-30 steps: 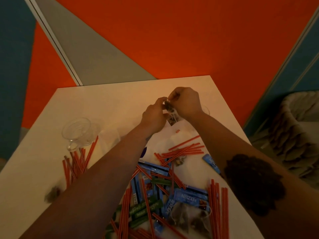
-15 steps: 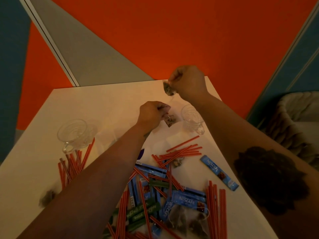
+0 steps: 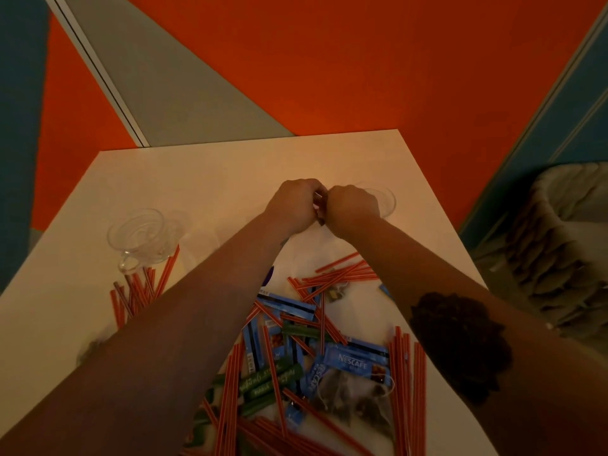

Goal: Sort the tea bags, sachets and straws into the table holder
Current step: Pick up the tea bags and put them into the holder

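— What's moved since half a second ago?

— My right hand [image 3: 353, 207] has dropped from the table's far edge and now meets my left hand [image 3: 296, 205] at frame centre, knuckles touching.

— Left to right?

— A glass cup [image 3: 141, 235] at left, red straws [image 3: 139, 289] just below it. Both hands, fingers curled, pinch a small tea bag [image 3: 318, 205] between them, barely visible. A second glass cup [image 3: 383, 200] sits behind the right hand. The blue sachets [image 3: 353, 358] lie lower centre on the table [image 3: 197, 179].
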Action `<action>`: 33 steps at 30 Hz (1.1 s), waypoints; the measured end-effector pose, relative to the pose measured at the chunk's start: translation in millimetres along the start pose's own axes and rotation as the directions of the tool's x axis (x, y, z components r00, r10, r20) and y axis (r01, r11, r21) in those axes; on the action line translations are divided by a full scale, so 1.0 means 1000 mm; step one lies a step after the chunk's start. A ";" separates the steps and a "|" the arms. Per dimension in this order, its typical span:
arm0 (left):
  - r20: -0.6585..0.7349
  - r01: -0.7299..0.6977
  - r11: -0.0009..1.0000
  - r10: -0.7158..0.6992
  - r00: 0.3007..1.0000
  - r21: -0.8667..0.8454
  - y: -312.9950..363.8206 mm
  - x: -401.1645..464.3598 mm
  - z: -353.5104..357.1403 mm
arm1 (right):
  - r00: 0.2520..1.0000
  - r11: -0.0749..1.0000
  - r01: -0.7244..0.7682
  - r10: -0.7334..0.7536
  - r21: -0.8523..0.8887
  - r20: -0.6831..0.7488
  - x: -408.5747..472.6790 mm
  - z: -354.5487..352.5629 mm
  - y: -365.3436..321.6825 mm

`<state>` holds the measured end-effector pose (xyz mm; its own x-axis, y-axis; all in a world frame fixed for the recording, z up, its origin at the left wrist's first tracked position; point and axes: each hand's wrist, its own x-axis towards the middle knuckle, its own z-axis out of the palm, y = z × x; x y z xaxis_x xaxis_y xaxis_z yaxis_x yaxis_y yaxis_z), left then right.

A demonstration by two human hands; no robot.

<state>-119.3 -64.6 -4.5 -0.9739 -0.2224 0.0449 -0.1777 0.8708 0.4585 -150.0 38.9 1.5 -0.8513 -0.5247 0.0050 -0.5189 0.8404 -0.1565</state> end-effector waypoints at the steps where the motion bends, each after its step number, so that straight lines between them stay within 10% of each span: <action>1: 0.019 -0.004 0.999 0.003 1.000 0.032 -0.001 -0.001 0.001 | 0.999 0.998 0.038 -0.036 -0.047 0.038 -0.001 0.002 0.001; 16: -0.264 -0.209 0.966 0.165 0.950 -0.151 0.006 -0.049 -0.004 | 0.985 0.915 0.014 0.058 0.403 -0.164 -0.055 -0.006 0.026; 22: -0.012 -0.205 0.964 0.206 0.979 -0.168 0.005 -0.083 0.022 | 0.993 0.927 -0.091 0.059 0.363 0.099 -0.097 0.035 0.031; 33: 0.166 -0.101 0.995 0.100 0.981 -0.004 -0.012 -0.091 0.051 | 0.985 0.907 -0.170 0.160 0.385 0.059 -0.106 0.063 0.020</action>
<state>-35.5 -32.3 -59.2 -0.9966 -0.0584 -0.0577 -0.0783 0.8870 0.4552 -65.5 102.6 -64.5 -0.9172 -0.3906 -0.0786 -0.2955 0.7992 -0.5234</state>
